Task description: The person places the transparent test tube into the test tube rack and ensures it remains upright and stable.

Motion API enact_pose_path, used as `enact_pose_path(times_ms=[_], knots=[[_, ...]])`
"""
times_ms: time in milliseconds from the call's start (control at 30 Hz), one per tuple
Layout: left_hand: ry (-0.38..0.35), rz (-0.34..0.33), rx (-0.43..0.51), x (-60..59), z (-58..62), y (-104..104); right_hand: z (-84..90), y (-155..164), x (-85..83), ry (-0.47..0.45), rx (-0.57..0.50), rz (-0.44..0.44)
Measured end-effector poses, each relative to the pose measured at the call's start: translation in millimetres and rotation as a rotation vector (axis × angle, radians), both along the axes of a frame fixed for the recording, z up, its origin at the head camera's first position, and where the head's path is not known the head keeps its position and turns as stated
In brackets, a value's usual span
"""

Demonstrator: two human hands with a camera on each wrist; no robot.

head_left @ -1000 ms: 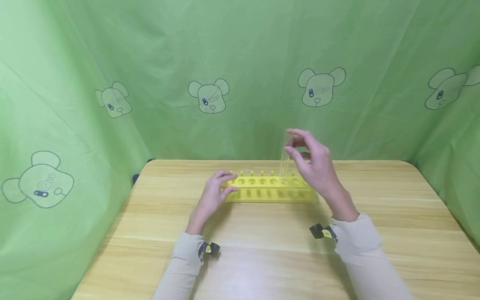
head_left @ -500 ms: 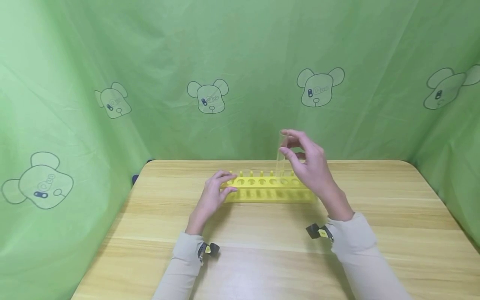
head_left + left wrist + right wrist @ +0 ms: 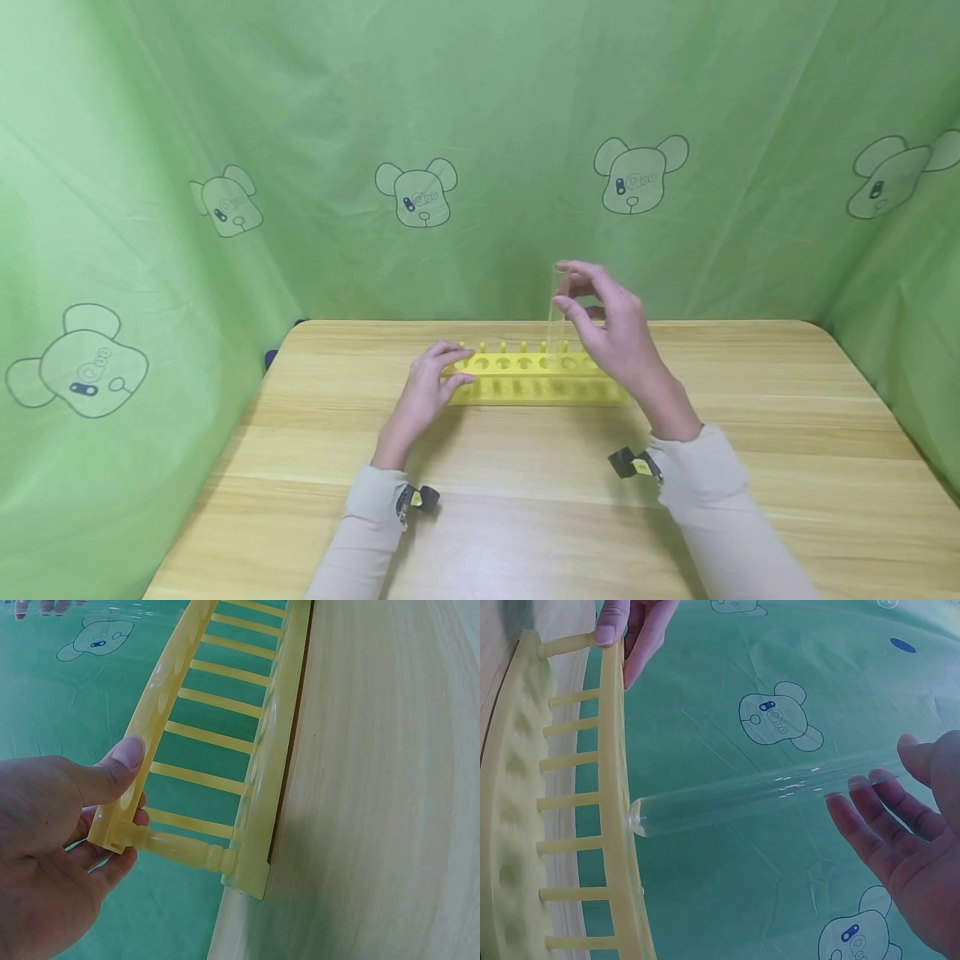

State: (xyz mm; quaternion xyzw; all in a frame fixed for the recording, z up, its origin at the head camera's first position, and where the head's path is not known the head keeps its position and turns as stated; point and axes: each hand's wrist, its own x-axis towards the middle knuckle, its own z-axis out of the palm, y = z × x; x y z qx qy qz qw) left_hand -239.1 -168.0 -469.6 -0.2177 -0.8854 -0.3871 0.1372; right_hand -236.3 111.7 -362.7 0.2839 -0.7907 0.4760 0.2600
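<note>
Overhead, the right hand (image 3: 611, 329) pinches a clear test tube (image 3: 558, 312), its tip at the yellow rack's (image 3: 536, 377) top rail; the left hand (image 3: 427, 387) grips the rack's left end.

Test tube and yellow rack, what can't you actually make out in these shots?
- Head view: the right hand covers the yellow rack's right end.
- Head view: the clear test tube nearly vanishes against the green cloth, so whether its tip has entered a hole cannot be told.
- Right wrist view: the test tube's open end lies behind the fingers.
- Left wrist view: the left hand is cut off by the frame edge; the rack's far end runs out at the top.
</note>
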Motion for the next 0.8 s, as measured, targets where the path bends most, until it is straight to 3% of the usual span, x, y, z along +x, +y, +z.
enact_pose_path(times_ms=[800], knots=[[-0.023, 0.003, 0.003, 2.3, 3.1, 0.4, -3.2, -5.3, -1.4, 0.012, -0.019, 0.017]])
